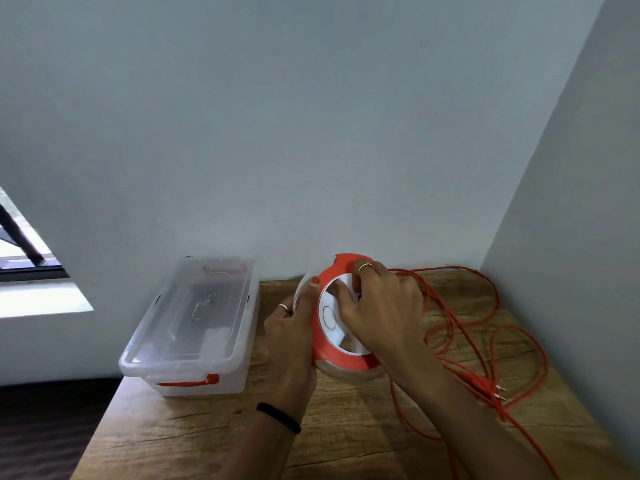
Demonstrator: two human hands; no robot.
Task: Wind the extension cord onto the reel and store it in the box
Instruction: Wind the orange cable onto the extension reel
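Pale blue-grey walls meeting in a corner on the right, a strip of window (24, 251) at far left. Below, a wooden desk (194, 434) pushed against the wall.

At the desk's centre, near the back wall, an orange and white reel (329, 318), tilted up on its edge with its round white face toward the camera. Left hand (294, 334) gripping the reel's left rim, thumb laid over the orange edge, fingers (284, 308) curled behind, a ring on one of them; a black band (278, 418) round the wrist. Right hand (382, 306) spread over the reel's white face from the right, fingers bent and pressing on it, tips near the upper part of the face, a ring on one finger; whether pinching a knob there or only pressing, cannot tell.

Orange extension cord (485, 341) lying in loose loops on the desk to the right of the reel, mostly unwound, reaching toward the right wall. Plug (485, 384) with two metal pins resting among the loops near the right forearm.

Left of the reel, just beside the left hand, a clear plastic box (194, 327) with its lid on and orange latches, one (188, 381) at the near end, standing at the desk's left edge.
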